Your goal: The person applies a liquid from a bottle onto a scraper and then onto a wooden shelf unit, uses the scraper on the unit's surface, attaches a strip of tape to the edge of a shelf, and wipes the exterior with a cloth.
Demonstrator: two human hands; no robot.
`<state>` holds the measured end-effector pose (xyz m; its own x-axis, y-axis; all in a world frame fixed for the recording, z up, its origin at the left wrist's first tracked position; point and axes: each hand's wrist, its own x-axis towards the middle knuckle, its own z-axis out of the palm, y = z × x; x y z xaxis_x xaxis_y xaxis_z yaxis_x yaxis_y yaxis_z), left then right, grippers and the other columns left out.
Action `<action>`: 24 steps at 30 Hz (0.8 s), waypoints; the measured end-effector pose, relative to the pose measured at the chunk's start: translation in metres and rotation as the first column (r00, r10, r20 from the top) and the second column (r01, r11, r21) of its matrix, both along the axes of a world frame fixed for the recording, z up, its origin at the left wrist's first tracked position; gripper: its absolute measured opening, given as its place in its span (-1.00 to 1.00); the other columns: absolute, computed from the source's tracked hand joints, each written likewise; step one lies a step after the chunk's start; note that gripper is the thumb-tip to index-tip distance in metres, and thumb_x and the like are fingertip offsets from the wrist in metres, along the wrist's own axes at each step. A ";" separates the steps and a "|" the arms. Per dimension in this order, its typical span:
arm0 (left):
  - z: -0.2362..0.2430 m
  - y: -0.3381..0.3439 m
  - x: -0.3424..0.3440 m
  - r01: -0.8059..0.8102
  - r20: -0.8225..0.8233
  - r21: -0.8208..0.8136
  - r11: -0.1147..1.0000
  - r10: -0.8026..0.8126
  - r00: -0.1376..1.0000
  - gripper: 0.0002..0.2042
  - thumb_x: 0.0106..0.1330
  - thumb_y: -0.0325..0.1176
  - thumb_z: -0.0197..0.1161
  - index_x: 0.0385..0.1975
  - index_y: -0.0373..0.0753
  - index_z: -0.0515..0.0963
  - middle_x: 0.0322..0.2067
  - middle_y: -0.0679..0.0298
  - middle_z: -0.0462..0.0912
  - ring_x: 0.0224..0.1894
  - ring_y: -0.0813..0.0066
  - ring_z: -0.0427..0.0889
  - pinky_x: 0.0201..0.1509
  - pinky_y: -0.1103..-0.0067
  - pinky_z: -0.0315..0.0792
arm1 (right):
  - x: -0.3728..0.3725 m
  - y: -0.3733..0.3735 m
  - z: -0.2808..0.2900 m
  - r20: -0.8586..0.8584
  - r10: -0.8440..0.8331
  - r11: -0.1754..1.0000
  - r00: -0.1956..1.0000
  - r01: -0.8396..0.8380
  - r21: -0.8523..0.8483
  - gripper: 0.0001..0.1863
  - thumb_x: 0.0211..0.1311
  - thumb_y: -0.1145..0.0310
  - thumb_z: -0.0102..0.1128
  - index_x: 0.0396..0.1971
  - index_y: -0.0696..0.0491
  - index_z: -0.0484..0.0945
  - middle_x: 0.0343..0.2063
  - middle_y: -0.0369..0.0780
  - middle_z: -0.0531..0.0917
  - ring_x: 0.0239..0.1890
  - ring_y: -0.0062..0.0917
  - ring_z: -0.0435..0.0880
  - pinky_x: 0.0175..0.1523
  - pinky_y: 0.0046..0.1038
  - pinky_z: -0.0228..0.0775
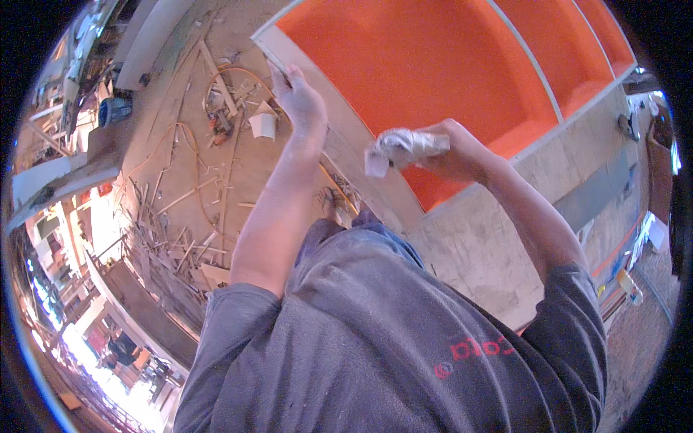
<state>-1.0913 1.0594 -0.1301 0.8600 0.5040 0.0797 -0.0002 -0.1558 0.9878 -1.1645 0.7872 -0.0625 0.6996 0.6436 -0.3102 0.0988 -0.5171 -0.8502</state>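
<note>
My left hand (pixel 302 105) is at the outer side edge of a large cabinet (pixel 346 133) with an orange interior. Its fingers seem to hold that edge near the far corner; the fingertips are partly hidden. In my right hand (pixel 462 155) is a crumpled whitish rag (pixel 408 146), slightly blurred, bunched in the closed fingers. The rag is above the cabinet's near left corner, with one pale end hanging toward the side panel. Pale edge strips frame the bright orange compartments (pixel 426 72), which divider panels separate.
Wood offcuts (pixel 195 195) and scraps litter the floor at left, with an orange hose (pixel 195 141) winding among them. A pale board surface (pixel 476 252) lies along the cabinet's near side. A dark blue bucket-like object (pixel 115 110) stands at far left.
</note>
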 end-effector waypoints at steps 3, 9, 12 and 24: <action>0.005 0.000 0.000 0.087 0.007 -0.067 0.994 -0.087 0.996 -0.42 0.62 -0.32 -0.10 0.50 -0.53 0.04 0.49 -0.12 0.19 0.51 0.17 0.24 0.55 0.43 0.10 | -0.017 -0.024 0.013 -0.054 0.076 0.996 0.996 -0.073 0.050 -0.68 0.19 0.48 0.41 -0.03 0.07 0.70 -0.15 -0.15 0.80 -0.07 -0.40 0.79 0.05 -0.33 0.59; -0.006 0.004 0.004 0.090 0.024 -0.104 0.991 -0.088 0.996 -0.40 0.63 -0.30 -0.11 0.52 -0.52 -0.05 0.53 -0.09 0.09 0.56 0.17 0.16 0.57 0.46 0.07 | 0.002 -0.060 0.024 -0.093 0.191 0.979 0.977 -0.184 0.088 -0.60 0.10 0.51 0.41 0.01 0.07 0.73 -0.05 -0.11 0.78 0.05 -0.32 0.76 0.16 -0.30 0.57; -0.009 0.007 0.005 0.054 -0.008 -0.184 0.982 -0.056 0.998 -0.40 0.63 -0.30 -0.10 0.53 -0.50 -0.04 0.53 -0.08 0.12 0.54 0.19 0.18 0.57 0.46 0.08 | -0.016 -0.044 0.031 -0.028 0.327 0.944 0.945 -0.326 0.046 -0.58 0.09 0.50 0.41 0.02 0.07 0.73 -0.08 -0.09 0.79 0.01 -0.25 0.78 0.13 -0.29 0.58; 0.003 -0.002 -0.002 -0.005 -0.007 -0.076 0.997 0.004 1.000 -0.44 0.61 -0.37 -0.09 0.53 -0.43 0.05 0.43 0.02 0.32 0.43 0.32 0.33 0.49 0.50 0.17 | -0.011 -0.015 -0.013 0.154 0.023 0.972 0.988 -0.058 0.229 -0.62 0.07 0.42 0.44 -0.04 0.01 0.74 -0.12 -0.14 0.80 -0.09 -0.24 0.80 0.01 -0.29 0.66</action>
<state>-1.0929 1.0579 -0.1269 0.8582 0.5121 0.0356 0.0066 -0.0803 0.9967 -1.1753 0.7725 -0.0755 0.6986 0.7142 -0.0436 0.2501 -0.3008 -0.9203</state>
